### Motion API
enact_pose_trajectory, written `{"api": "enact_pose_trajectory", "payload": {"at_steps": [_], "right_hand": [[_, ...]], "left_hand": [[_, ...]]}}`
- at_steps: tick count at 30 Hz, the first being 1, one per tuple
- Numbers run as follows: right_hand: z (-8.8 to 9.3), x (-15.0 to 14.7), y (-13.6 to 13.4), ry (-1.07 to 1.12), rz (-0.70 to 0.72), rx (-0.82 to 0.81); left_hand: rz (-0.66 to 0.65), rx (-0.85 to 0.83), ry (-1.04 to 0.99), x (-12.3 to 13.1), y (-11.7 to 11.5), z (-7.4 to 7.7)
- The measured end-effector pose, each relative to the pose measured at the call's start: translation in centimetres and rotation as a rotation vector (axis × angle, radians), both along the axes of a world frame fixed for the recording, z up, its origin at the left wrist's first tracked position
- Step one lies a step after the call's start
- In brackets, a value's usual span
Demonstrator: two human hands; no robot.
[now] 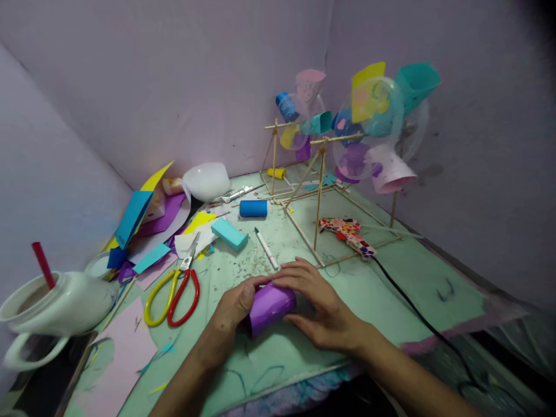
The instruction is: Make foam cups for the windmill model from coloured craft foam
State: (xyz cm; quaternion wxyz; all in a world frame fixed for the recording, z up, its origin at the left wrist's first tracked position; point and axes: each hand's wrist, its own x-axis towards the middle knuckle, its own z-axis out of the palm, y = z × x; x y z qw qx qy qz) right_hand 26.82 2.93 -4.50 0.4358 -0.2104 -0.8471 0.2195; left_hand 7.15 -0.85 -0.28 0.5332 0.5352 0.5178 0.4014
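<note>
A purple paper roll [270,310] lies on the green mat [391,278] near the front edge. My left hand [236,307] grips the roll's left end with the thumb on top. My right hand [319,310] lies over its right end, fingers curled across the top. Both hands press the roll against the mat.
Yellow-and-red scissors [174,289] lie left of my hands. A white pen [266,248], a teal block [229,233] and a blue roll [253,208] sit behind. A patterned glue gun [347,233] with black cord [425,324] lies right, under stick-frame pinwheels [347,145]. A white jug [56,307] stands far left.
</note>
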Motion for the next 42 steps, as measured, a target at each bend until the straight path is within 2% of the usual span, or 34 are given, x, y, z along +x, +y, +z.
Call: {"api": "enact_pose_trajectory", "payload": {"at_steps": [6,12,16,19,22,24,31,35,38,42], "right_hand": [[-0.1,0.0,0.0,0.004,-0.032,-0.014],[-0.5,0.0,0.0,-0.032,-0.123,-0.067],[-0.8,-0.3,0.1,-0.060,-0.220,-0.134],[-0.9,-0.9,0.0,-0.108,-0.237,-0.162],[-0.6,-1.8,-0.4,-0.228,-0.176,-0.183],[-0.2,-2.2,-0.6,-0.279,-0.149,-0.201],[0.7,-2.5,-0.7,-0.331,-0.138,-0.220],[0.9,-2.6,-0.4,-0.413,-0.112,-0.243],[1.5,-2.6,-0.2,-0.490,-0.108,-0.300],[1.8,-1.9,0.6,-0.473,-0.115,-0.302]], "left_hand": [[0.019,-0.139,-0.020,-0.1,-0.2,-0.4],[0.073,-0.099,-0.115,0.2,-0.4,-0.2],[0.043,-0.052,-0.166,0.4,-0.3,0.0],[0.026,0.031,0.017,0.6,-0.2,-0.2],[0.126,0.145,0.314,0.9,-0.1,-0.6],[0.197,0.179,0.435,1.0,-0.1,-0.7],[0.248,0.159,0.586,1.0,-0.3,-0.3],[0.343,0.130,0.646,0.9,-0.2,-0.7],[0.360,0.260,0.664,0.8,-0.2,-1.2],[0.272,0.420,0.732,0.5,-0.1,-1.4]]}}
